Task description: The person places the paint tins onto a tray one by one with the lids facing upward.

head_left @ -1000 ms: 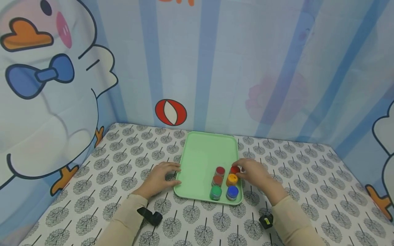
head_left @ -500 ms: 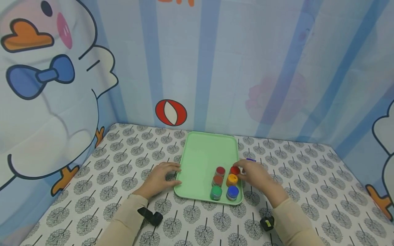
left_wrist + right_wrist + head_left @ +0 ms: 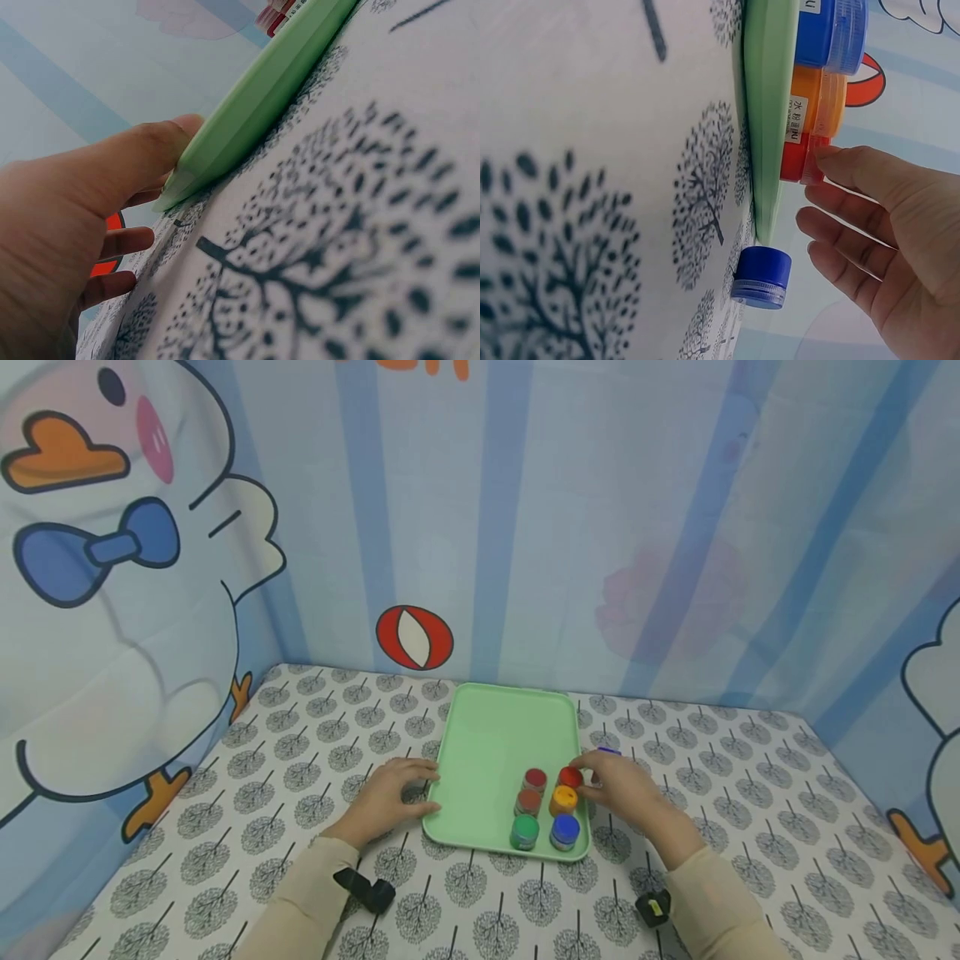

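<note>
On the right part of a green tray (image 3: 487, 727) stand several small paint jars in two columns. My right hand (image 3: 626, 789) holds the red paint jar (image 3: 570, 776) at the tray's right edge, with thumb and forefinger at its lid; the right wrist view shows the thumb on the lid (image 3: 815, 159). The orange jar (image 3: 563, 799) and blue jar (image 3: 565, 832) line up nearer me. Beside them are the dark red (image 3: 535, 779), brownish red (image 3: 528, 802) and green (image 3: 524, 832) jars. My left hand (image 3: 386, 802) touches the tray's left rim, fingers apart.
Another blue-lidded jar (image 3: 761, 276) is on the tablecloth (image 3: 300, 785) just beyond the tray's right edge, mostly hidden by the right hand in the head view. A printed curtain (image 3: 562, 527) hangs behind the table.
The blue-lidded jar off the tray has come into view behind my right hand, which shifted slightly. More of the red lid shows. My left hand stays at the rim.
</note>
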### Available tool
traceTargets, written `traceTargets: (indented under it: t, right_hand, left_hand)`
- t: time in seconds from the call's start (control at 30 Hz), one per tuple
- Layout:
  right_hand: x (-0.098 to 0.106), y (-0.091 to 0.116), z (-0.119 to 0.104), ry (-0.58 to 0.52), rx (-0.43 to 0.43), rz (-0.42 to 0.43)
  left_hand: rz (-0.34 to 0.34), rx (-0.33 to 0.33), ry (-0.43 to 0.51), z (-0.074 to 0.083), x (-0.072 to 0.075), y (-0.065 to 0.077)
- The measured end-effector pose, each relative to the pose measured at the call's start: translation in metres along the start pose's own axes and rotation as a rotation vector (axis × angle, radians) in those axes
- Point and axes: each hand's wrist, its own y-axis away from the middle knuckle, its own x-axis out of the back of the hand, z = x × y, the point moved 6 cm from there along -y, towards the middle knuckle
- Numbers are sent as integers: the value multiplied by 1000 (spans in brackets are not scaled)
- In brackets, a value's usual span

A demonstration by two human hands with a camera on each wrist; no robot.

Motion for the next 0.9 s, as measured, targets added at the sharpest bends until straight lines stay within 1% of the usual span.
traceTargets:
  t: [0.17,0.33,0.53,0.77,0.9]
  right_hand:
    - [2,2,4,3,-5,30]
    - [6,3,9,-6,-36,69]
    - [10,2,14,32,-21,116]
    - [13,3,22,35,-41,159]
    - [13,2,28,46,-56,169]
  left_hand:
    - [1,2,4,-1,0,0]
    - [-9,7,10,-2,-2,0]
    - [-12,2,18,-2,-1,0]
    - [-10,3,0,-2,-1,0]
    - [-9,5,-5,-2,0,0]
